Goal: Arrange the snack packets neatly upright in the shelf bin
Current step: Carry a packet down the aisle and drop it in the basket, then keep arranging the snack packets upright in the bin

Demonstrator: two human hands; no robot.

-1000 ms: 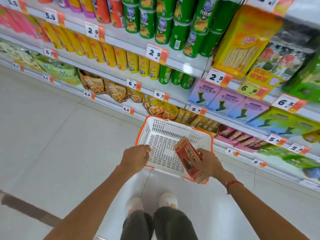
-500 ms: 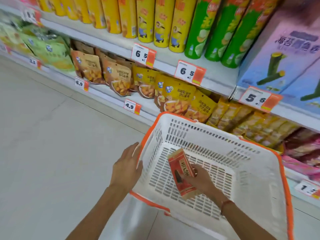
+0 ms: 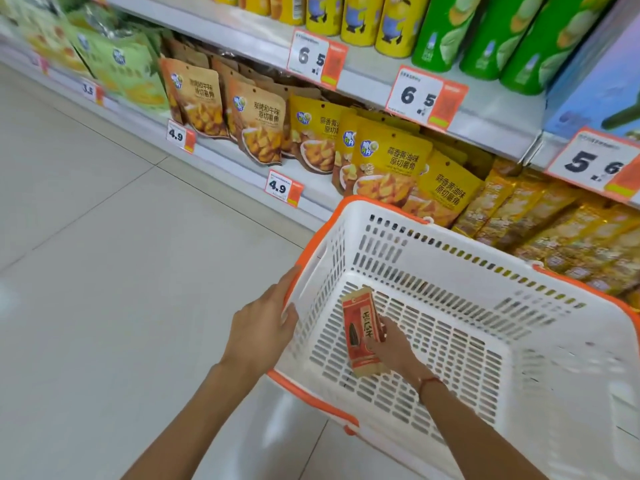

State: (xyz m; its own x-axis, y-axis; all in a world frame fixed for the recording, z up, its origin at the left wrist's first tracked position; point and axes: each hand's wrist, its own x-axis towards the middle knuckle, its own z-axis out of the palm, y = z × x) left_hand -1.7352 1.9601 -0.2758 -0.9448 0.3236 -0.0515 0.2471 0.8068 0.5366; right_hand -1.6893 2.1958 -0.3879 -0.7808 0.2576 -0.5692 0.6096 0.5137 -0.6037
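the red snack packet (image 3: 363, 336) lies inside the white basket (image 3: 450, 271), near its 8 o'clock corner. the right hand (image 3: 393, 344) pinches it at 3 o'clock. the left hand (image 3: 261, 327) grips the basket's orange rim at 9 o'clock.

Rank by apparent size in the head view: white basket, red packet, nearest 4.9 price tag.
1. White basket, largest by far.
2. Red packet, held in the right hand.
3. 4.9 price tag, smallest, though it sits farther away.
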